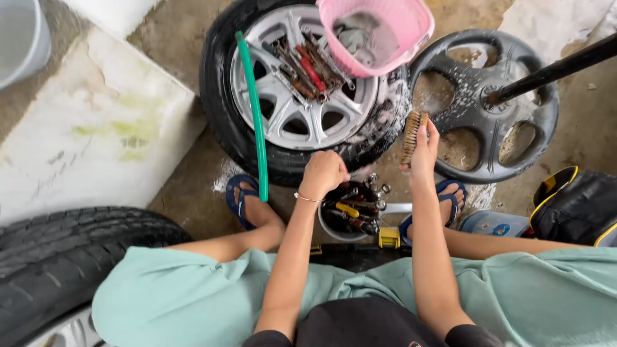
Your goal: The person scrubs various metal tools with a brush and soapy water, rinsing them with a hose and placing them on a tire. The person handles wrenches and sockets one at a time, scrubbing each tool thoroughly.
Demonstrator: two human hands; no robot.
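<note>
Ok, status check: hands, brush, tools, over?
Right hand shut on wooden scrub brush beside soapy tyre. Left hand fisted over round tool tub; what it grips is hidden. Green hose lies across silver wheel.

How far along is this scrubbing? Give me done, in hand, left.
Done, apparently: suds cover the tyre sidewall and the black wheel cover. In hand: the right hand holds a scrub brush between them; the left hand, closed, hovers over a bucket of tools. Left: suds unrinsed; tools lie on the silver rim; another tyre looks dry.
</note>
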